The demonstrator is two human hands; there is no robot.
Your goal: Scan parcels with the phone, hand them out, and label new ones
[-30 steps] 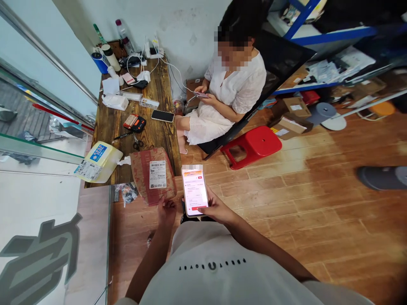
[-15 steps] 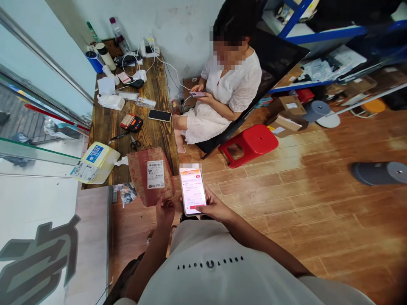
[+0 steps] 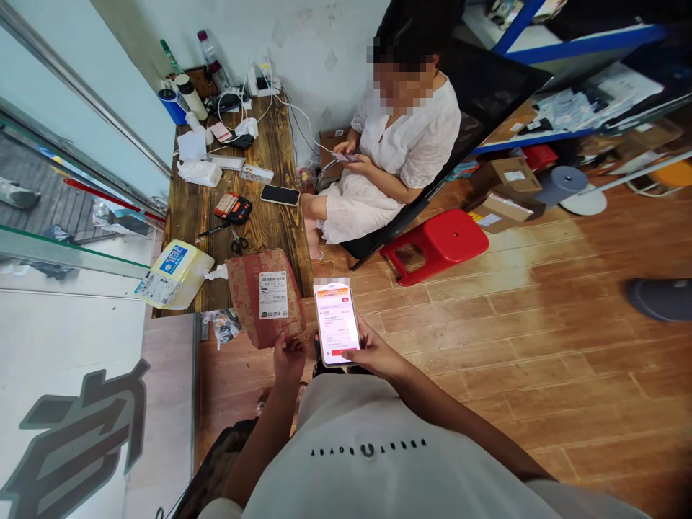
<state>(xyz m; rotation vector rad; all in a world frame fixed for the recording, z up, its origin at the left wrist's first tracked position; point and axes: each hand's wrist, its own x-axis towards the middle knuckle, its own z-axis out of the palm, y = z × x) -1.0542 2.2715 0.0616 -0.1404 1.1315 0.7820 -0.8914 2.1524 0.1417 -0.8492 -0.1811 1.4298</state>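
A lit smartphone (image 3: 339,328) rests in my right hand (image 3: 373,351), fingers closed round it and the thumb over the lower part of its screen. My left hand (image 3: 289,355) is closed on the near edge of a reddish-brown parcel (image 3: 249,317), which bears a white shipping label (image 3: 274,295). The parcel lies at the near end of the wooden table and juts past its edge. Beside it stands a jug of yellowish liquid (image 3: 189,277) with a white pump nozzle. Scissors (image 3: 238,241) and a black-and-orange device (image 3: 233,207) lie just beyond the parcel.
A second phone (image 3: 280,195), bottles, cables and a power strip lie on the wooden table (image 3: 286,231). A seated person (image 3: 400,144) in white holds a phone. A red stool (image 3: 446,241), cartons (image 3: 505,176) and a blue-framed shelf are to the right; glass doors are left.
The whole view has shifted slightly, so things appear a little further right. Both hands keep their hold on the parcel and the smartphone. A shoe now shows beyond the glass at left.
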